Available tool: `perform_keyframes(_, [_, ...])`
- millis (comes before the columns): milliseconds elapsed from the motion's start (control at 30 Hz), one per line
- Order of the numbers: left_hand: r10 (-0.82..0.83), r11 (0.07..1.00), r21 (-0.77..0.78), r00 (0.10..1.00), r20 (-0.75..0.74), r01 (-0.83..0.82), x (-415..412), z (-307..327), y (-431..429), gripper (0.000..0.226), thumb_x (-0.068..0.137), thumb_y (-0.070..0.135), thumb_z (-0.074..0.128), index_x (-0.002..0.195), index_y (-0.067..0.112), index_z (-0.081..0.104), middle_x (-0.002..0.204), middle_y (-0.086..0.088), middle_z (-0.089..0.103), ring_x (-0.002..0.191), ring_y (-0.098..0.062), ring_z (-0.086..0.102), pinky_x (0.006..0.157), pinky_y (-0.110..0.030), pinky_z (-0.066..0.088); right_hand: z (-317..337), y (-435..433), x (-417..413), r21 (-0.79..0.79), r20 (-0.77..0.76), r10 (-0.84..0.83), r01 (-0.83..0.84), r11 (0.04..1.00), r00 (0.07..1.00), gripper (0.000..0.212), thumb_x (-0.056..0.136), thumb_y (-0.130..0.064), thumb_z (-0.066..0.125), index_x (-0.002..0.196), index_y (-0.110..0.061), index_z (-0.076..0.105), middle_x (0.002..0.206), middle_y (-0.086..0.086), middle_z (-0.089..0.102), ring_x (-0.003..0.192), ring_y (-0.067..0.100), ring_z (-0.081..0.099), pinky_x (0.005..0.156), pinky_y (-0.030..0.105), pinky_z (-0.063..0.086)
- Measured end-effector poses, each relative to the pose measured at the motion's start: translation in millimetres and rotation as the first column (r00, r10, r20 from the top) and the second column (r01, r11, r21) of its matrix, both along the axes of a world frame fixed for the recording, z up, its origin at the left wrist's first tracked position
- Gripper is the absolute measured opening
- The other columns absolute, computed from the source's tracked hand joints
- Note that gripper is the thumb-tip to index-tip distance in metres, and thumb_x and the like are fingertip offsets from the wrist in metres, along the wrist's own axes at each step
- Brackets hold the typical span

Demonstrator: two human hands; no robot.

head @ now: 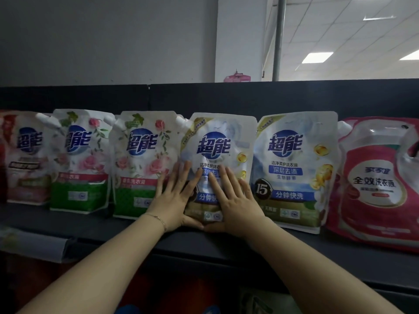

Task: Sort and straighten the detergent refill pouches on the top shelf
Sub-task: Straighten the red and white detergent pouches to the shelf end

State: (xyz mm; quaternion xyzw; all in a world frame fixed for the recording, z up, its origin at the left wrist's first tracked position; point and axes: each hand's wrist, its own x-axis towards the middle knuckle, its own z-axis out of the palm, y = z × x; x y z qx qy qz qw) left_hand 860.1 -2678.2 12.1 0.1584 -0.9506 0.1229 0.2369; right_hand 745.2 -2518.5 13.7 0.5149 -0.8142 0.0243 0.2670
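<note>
On my feed I see a plain grey wall upper left, a white column top centre, and, upper right, a tiled ceiling with lit panels behind a grey pole.

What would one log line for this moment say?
left hand: flat on blue pouch | right hand: flat on same pouch | pouch: upright on top shelf
</note>
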Motion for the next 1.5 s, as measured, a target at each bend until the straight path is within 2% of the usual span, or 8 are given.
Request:
perform_keyframes(200, [0.044,0.996,-0.070,0.994,-0.101,-0.051,-19,-8,-15,0.140,0.047,0.091,0.050,0.138,0.035,-0.040,0.147,0.004,-0.046,0.136,-0.022,-0.040,0.104,-0.054,-0.021,1,-10,-8,0.021,0.020,-0.021,0.021,1.000,1.000,0.115,0.073,-0.087,0.035,0.126,-0.033,-0.051,0.129,-0.003,-0.061,0.119,0.014,-0.056,0.108,0.040,-0.026])
perform_keyframes(467, [0.118,0.992,-0.053,0.993,-0.002,-0.118,-12,4,-3,0.137,0.051,0.091,0.046,0.124,0.033,-0.055,0.128,0.002,-0.063,0.118,-0.019,-0.059,0.098,-0.048,-0.030,5,-16,-7,0.037,0.000,-0.065,0.065,0.997,0.998,0.118,0.072,-0.088,0.036,0.129,-0.029,-0.049,0.139,0.003,-0.053,0.123,0.019,-0.052,0.111,0.043,-0.023])
perform_keyframes(633, [0.105,0.992,-0.071,0.994,0.040,-0.102,3,4,4,0.131,0.052,0.093,0.036,0.132,0.032,-0.047,0.136,0.000,-0.057,0.134,-0.025,-0.042,0.112,-0.053,-0.015,5,-7,12,0.058,0.004,-0.103,0.102,0.993,0.995,0.119,0.074,-0.086,0.037,0.133,-0.025,-0.046,0.137,0.005,-0.054,0.124,0.021,-0.050,0.113,0.048,-0.018])
perform_keyframes(800, [0.002,0.997,-0.074,0.999,0.043,0.001,30,0,-7,0.118,0.050,0.098,0.011,0.132,0.035,-0.047,0.142,0.002,-0.051,0.140,-0.020,-0.033,0.110,-0.041,-0.021,8,4,49,-0.024,-0.043,-0.048,0.047,0.999,0.998,0.109,0.085,-0.060,0.054,0.149,-0.014,-0.020,0.153,0.010,-0.032,0.141,0.031,-0.029,0.117,0.055,-0.006])
perform_keyframes(900, [0.133,0.991,0.026,0.991,0.029,-0.134,48,-6,-15,0.113,0.061,0.095,0.010,0.126,0.026,-0.052,0.139,-0.003,-0.048,0.134,-0.020,-0.036,0.110,-0.041,-0.022,0,-7,70,-0.097,-0.116,0.045,-0.056,0.994,0.992,0.111,0.068,-0.040,0.073,0.152,-0.007,0.008,0.157,0.014,-0.001,0.144,0.034,-0.001,0.116,0.057,0.017])
perform_keyframes(1000, [0.280,0.929,0.263,0.959,-0.034,-0.262,60,-13,-24,0.119,0.078,0.077,0.046,0.125,0.028,-0.052,0.140,-0.009,-0.051,0.139,-0.029,-0.031,0.114,-0.051,-0.012,-5,-28,82,-0.011,-0.220,0.153,-0.159,0.987,0.964,0.103,0.066,-0.033,0.071,0.151,-0.009,0.016,0.158,0.012,0.015,0.145,0.030,0.012,0.114,0.046,0.002])
perform_keyframes(1133, [0.330,0.853,0.442,0.943,-0.050,-0.275,70,-19,-40,0.122,0.080,0.069,0.056,0.116,0.035,-0.055,0.148,-0.012,-0.042,0.144,-0.035,-0.020,0.116,-0.055,0.003,-3,-57,93,0.010,-0.198,0.153,-0.155,0.988,0.968,0.085,0.088,-0.035,0.052,0.154,-0.009,0.005,0.161,0.010,-0.002,0.147,0.024,-0.007,0.114,0.042,-0.015])
perform_keyframes(1500, [0.228,0.857,0.499,0.964,-0.136,-0.132,64,-19,-62,0.125,0.076,0.057,0.070,0.125,0.040,-0.043,0.155,-0.006,-0.031,0.147,-0.031,-0.013,0.119,-0.050,0.013,-10,-77,75,0.020,-0.122,0.053,-0.051,0.998,0.991,0.081,0.092,-0.048,0.036,0.153,-0.021,-0.010,0.160,0.001,-0.015,0.145,0.021,-0.021,0.098,0.046,-0.037])
